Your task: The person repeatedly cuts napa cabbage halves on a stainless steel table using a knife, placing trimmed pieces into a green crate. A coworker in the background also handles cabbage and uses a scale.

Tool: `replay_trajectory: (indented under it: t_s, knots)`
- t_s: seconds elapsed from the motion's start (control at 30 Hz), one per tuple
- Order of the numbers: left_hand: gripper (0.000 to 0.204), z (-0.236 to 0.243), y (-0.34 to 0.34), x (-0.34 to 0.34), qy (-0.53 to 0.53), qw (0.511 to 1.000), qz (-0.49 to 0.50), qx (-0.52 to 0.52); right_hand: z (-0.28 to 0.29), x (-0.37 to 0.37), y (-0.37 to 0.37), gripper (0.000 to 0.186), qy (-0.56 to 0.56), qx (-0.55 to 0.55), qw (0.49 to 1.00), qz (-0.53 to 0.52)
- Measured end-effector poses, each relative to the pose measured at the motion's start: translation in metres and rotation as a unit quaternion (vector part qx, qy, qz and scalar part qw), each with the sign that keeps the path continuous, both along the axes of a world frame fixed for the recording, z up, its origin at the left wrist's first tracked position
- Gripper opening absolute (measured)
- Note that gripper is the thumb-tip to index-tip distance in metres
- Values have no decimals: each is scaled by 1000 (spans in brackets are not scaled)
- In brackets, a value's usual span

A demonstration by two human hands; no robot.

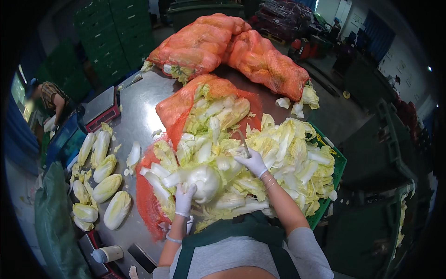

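My left hand (185,199), in a white glove, grips the near left side of a pale napa cabbage (204,184), thumb and fingers against its base. My right hand (252,162), also gloved in white, is closed around a knife (242,140), its narrow, slightly curved blade pointing up and away from me; the handle is hidden in my fist. Around both hands lies a pile of loose cabbage leaves (290,162). Just beyond, an opened orange mesh sack (174,109) spills more cabbage, and its netting (151,204) runs along the left of the pile.
Several trimmed cabbages (117,210) lie on the metal table (139,104) at left, near a scale (101,108). Full orange mesh sacks (195,44) stand at the back. A green crate (341,162) holds leaves at right. A bottle (108,254) lies near left; another person (53,100) works far left.
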State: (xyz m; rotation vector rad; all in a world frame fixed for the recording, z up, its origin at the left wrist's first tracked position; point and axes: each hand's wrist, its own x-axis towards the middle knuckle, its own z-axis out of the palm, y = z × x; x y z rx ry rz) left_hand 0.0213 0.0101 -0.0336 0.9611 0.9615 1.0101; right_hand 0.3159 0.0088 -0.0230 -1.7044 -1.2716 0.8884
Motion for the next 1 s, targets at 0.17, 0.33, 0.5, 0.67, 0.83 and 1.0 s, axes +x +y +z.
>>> replay_trajectory:
  t_s: [0.17,0.33,0.5,0.67,0.83,1.0]
  knots:
    - [58,10,16,-5,-128,990,31,-54,53,-39,-10,41,-176,191,965,-40]
    - [47,10,20,25,-96,987,103,-73,56,-109,-16,58,-139,223,963,59]
    - [24,-51,34,-17,-118,970,190,-92,41,-73,9,67,-29,133,990,34]
    - [38,-65,16,-96,-62,969,193,-139,33,-57,9,69,42,139,988,51]
    - [61,54,7,-59,406,852,170,284,52,-89,14,67,-28,136,984,113]
    - [86,83,40,-8,521,661,-136,523,18,-117,21,46,159,68,983,64]
